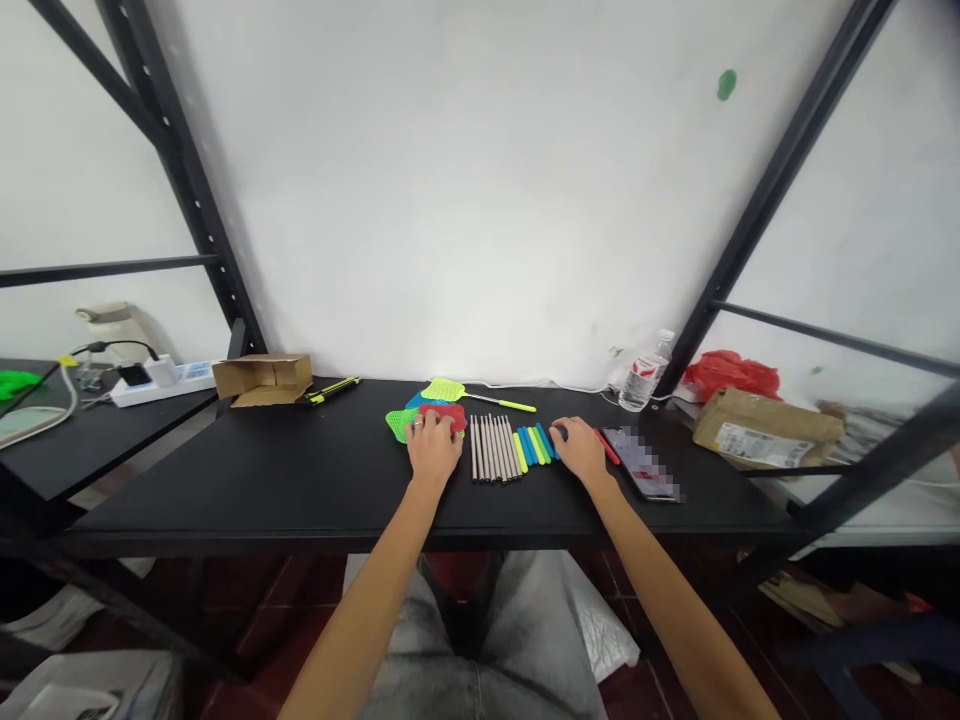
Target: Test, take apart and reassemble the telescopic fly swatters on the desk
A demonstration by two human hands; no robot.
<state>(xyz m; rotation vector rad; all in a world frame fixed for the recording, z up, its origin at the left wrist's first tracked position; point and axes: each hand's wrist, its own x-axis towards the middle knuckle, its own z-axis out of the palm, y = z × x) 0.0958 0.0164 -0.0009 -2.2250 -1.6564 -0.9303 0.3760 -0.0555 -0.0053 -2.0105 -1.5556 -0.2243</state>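
Observation:
My left hand (433, 447) lies over a small pile of mesh fly swatter heads, with its fingers bent onto the red fly swatter head (454, 412). A green head (397, 426) and a blue head (417, 399) stick out around it. Behind sits an assembled yellow fly swatter (445, 389) with a metal rod and yellow grip. Between my hands is a row of metal rods (491, 448), then a row of yellow and blue handle grips (533, 445). My right hand (581, 447) is curled at the right end of the grips; its fingers close on something mostly hidden. A red grip (607, 447) lies beyond it.
A phone (637, 462) and a water bottle (646, 372) are at the right. An open cardboard box (264, 380) and black-and-yellow rods (332, 389) stand at the left. A parcel (769, 428) and red bag (733, 376) lie past the black frame post.

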